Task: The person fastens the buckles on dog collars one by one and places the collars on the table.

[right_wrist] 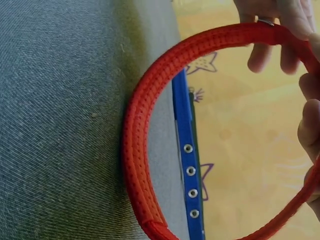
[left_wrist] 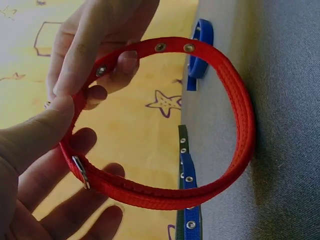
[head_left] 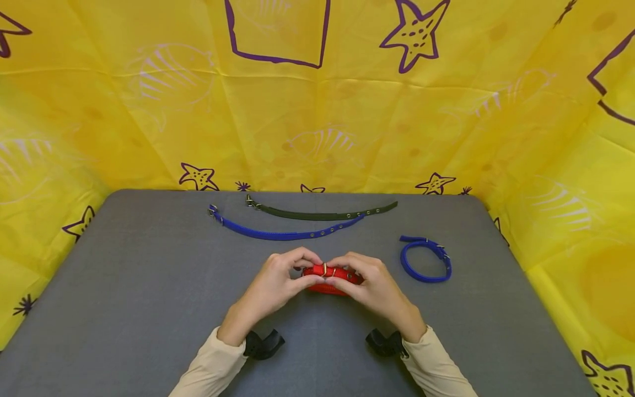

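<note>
A red collar (head_left: 329, 289) with metal eyelets is bent into a loop near the middle of the table. My left hand (head_left: 280, 278) pinches it between thumb and fingers, left of its metal buckle (head_left: 324, 269). From the other side my right hand (head_left: 373, 278) pinches the strap, its fingertips close to the left ones. In the left wrist view the red loop (left_wrist: 246, 130) stands on edge, with a metal ring (left_wrist: 80, 171) beside the left fingers. The right wrist view shows the padded band (right_wrist: 136, 125) at the loop's bottom, by the tabletop. Fingers partly hide the buckle.
Behind the hands, a blue collar (head_left: 278, 236) lies stretched out, its eyelet end meeting a dark green collar (head_left: 307, 215) farther back. Another blue collar (head_left: 404, 264), fastened in a loop, lies to the right. A yellow patterned cloth (head_left: 317, 110) borders the grey table (head_left: 149, 309).
</note>
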The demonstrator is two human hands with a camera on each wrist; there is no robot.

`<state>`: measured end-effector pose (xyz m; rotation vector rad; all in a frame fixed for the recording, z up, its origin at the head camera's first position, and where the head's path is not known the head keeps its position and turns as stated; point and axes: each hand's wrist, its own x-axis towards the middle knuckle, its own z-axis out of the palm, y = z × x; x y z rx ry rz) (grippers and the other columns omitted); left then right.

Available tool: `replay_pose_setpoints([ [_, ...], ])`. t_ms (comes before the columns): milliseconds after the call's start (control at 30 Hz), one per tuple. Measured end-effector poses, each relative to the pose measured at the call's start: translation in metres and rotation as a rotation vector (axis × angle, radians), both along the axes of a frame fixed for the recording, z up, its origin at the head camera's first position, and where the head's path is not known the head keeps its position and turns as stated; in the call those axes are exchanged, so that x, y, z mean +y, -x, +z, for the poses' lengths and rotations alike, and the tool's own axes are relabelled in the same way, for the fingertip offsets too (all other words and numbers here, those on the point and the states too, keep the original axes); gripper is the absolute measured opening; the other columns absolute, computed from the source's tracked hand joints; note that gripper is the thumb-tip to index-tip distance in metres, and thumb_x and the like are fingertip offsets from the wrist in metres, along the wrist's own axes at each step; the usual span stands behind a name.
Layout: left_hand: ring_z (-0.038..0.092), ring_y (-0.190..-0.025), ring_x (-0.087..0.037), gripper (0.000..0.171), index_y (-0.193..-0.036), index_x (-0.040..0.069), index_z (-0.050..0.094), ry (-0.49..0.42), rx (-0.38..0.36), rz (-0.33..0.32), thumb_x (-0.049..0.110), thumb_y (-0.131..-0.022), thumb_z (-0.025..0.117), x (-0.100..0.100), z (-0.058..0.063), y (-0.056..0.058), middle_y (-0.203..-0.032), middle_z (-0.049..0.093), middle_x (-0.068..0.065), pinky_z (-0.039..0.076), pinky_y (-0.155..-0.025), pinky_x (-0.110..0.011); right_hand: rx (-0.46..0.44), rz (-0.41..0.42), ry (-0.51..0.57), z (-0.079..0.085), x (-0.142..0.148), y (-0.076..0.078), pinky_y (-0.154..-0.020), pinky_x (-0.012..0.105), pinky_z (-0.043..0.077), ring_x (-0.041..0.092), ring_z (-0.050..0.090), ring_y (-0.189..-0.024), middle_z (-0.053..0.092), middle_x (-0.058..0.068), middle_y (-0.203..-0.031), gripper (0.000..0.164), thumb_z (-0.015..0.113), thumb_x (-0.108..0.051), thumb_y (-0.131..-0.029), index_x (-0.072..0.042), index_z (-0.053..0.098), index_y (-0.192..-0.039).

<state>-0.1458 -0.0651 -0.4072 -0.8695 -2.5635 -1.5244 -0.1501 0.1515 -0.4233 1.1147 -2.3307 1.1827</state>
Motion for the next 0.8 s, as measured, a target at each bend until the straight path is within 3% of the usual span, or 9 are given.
replay_pose_setpoints([
  [300, 0.063, -0.087, 0.000, 0.013, -0.097, 0.024, 0.063, 0.053, -0.010, -0.015, 0.029, -0.085, 0.063, -0.004, 0.005, 0.001, -0.092, 0.067, 0.014, 0.052, -0.079, -0.036, -0.009, -0.026, 0.004, -0.003, 0.000, 0.002, -0.062, 0.010, 0.043, 0.001, 0.055, -0.074, 0.065, -0.007, -0.090, 0.021, 0.072, -0.019, -0.079, -0.017, 0.066, -0.099],
  [500, 0.061, -0.085, 0.001, 0.012, -0.098, 0.026, 0.062, 0.094, -0.001, 0.007, 0.030, -0.086, 0.061, -0.004, 0.007, 0.000, -0.091, 0.066, 0.016, 0.050, -0.078, -0.031, -0.051, -0.086, -0.038, -0.004, 0.001, 0.000, -0.053, 0.010, 0.037, 0.000, 0.047, -0.061, 0.062, -0.009, -0.080, 0.016, 0.070, -0.021, -0.080, -0.019, 0.066, -0.095],
  [667, 0.058, -0.076, 0.003, 0.013, -0.098, 0.027, 0.062, 0.113, 0.013, 0.049, 0.032, -0.086, 0.062, -0.008, 0.010, -0.001, -0.089, 0.066, 0.019, 0.046, -0.071, -0.024, -0.087, -0.131, -0.070, -0.003, 0.004, 0.001, -0.050, 0.013, 0.037, 0.002, 0.045, -0.057, 0.059, -0.007, -0.075, 0.011, 0.067, -0.019, -0.080, -0.018, 0.064, -0.091],
  [800, 0.057, -0.073, -0.001, 0.014, -0.099, 0.027, 0.062, 0.133, -0.001, 0.079, 0.030, -0.085, 0.063, -0.015, 0.014, 0.001, -0.090, 0.068, 0.017, 0.042, -0.064, -0.025, -0.104, -0.143, -0.076, -0.004, 0.007, 0.003, -0.050, 0.016, 0.037, 0.002, 0.044, -0.058, 0.057, -0.008, -0.074, 0.011, 0.068, -0.019, -0.081, -0.018, 0.065, -0.091],
])
